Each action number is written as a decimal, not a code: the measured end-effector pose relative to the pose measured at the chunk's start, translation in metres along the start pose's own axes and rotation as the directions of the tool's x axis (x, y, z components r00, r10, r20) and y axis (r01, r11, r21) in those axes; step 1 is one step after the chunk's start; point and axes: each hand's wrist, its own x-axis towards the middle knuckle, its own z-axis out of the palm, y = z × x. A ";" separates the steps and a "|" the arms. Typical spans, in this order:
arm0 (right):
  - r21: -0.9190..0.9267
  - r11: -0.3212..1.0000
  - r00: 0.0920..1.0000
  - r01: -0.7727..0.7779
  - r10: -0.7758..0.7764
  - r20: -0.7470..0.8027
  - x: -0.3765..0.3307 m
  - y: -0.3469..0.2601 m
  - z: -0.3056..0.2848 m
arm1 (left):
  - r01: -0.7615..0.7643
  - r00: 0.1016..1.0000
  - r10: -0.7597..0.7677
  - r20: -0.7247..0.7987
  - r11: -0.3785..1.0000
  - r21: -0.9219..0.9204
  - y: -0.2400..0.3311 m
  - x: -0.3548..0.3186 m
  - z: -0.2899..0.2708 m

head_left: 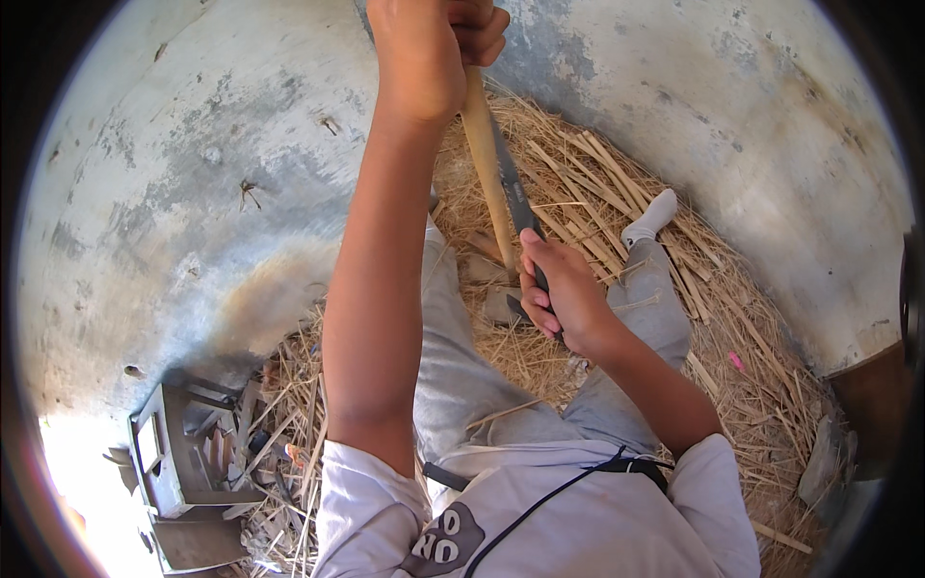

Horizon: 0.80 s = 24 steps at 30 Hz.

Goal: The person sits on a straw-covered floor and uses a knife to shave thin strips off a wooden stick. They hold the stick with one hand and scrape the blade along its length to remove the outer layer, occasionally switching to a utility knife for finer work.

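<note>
The left hand (pixel 429 48) clenches the top of an upright cane (pixel 487 164) above the straw (pixel 578 183) while the right hand (pixel 559 294) grips a knife (pixel 511 188) laid along the cane, seemingly mid-splitting; next likely calls for steady downward pressure.

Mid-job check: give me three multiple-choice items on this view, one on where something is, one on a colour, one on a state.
1. Where is the left hand?
A. At the top end of the upright cane
B. On the straw
C. On the metal stool

2. What colour is the sock?
A. Black
B. White
C. Red

3. How is the right hand on the knife?
A. Open beside it
B. Shut round its handle
C. Off it altogether

Answers: 1 A, the fist grips the cane near the frame's top. 2 B, the foot on the straw is in white. 3 B, fingers wrap the handle, blade against the cane.
</note>
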 end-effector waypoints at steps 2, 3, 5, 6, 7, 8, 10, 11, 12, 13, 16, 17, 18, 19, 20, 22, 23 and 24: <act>-0.208 0.971 0.992 0.115 -0.123 -0.029 0.000 -0.012 0.006 | 0.016 1.000 -0.016 -0.015 1.000 0.015 0.004 -0.004 0.005; -0.306 0.939 0.984 0.159 -0.176 -0.031 0.000 -0.017 0.010 | 0.004 1.000 -0.003 -0.021 0.999 0.041 0.004 -0.007 0.001; -0.162 0.962 0.976 0.219 -0.216 0.038 -0.002 -0.027 0.015 | -0.041 0.999 0.043 -0.018 0.995 0.096 0.000 -0.009 -0.002; -0.091 0.963 0.966 0.255 -0.249 0.068 -0.001 -0.029 0.015 | -0.076 0.997 0.074 0.022 0.992 0.100 -0.002 -0.008 -0.007; -0.100 0.975 0.980 0.196 -0.193 0.039 0.001 -0.019 0.013 | -0.117 0.991 0.110 0.069 0.989 0.094 -0.006 -0.005 -0.009; -0.104 0.985 0.990 0.140 -0.138 0.019 0.007 0.002 0.011 | -0.151 0.979 0.141 0.145 0.986 0.063 -0.008 -0.006 -0.018; -0.086 0.995 0.997 -0.057 0.052 -0.066 0.022 0.032 -0.002 | -0.132 0.987 0.127 0.095 0.990 0.049 -0.008 -0.002 -0.030; -0.120 0.987 0.993 -0.111 0.107 -0.044 0.029 0.042 -0.011 | -0.064 0.997 0.066 -0.028 0.995 0.075 -0.006 -0.003 -0.034; -0.136 0.977 0.986 -0.166 0.164 -0.024 0.035 0.053 -0.020 | -0.054 0.997 0.061 -0.048 0.990 0.131 0.002 0.000 -0.051; -0.149 0.963 0.974 -0.225 0.225 -0.012 0.036 0.064 -0.029 | -0.038 0.997 0.050 -0.065 0.983 0.178 0.005 0.005 -0.067; -0.276 0.921 0.960 0.275 -0.280 0.022 0.014 0.054 0.002 | -0.122 0.983 0.157 -0.094 0.945 0.303 0.006 0.001 -0.068; -0.286 0.888 0.929 0.361 -0.370 0.025 0.009 0.060 0.010 | -0.159 0.977 0.198 -0.079 0.924 0.348 0.014 0.001 -0.069; -0.293 0.847 0.890 0.444 -0.455 0.032 0.006 0.072 0.018 | -0.161 0.975 0.202 -0.088 0.926 0.340 0.020 -0.003 -0.071; -0.299 0.795 0.839 0.528 -0.542 0.041 0.009 0.084 0.023 | -0.170 0.973 0.211 -0.092 0.927 0.334 0.026 -0.007 -0.076; -0.371 0.867 0.934 0.332 -0.356 0.003 0.029 0.101 0.004 | -0.172 0.975 0.204 -0.085 0.941 0.291 0.015 -0.007 -0.078; -0.454 0.887 0.996 -0.085 0.064 -0.060 0.060 0.134 -0.028 | -0.156 0.975 0.196 -0.107 0.940 0.303 0.016 -0.011 -0.079; -0.439 0.891 0.992 -0.119 0.083 -0.100 0.060 0.135 -0.030 | -0.150 0.973 0.197 -0.123 0.938 0.312 0.018 -0.013 -0.083; -0.423 0.893 0.985 -0.152 0.102 -0.139 0.058 0.136 -0.030 | -0.140 0.984 0.162 -0.081 0.964 0.227 0.022 -0.013 -0.093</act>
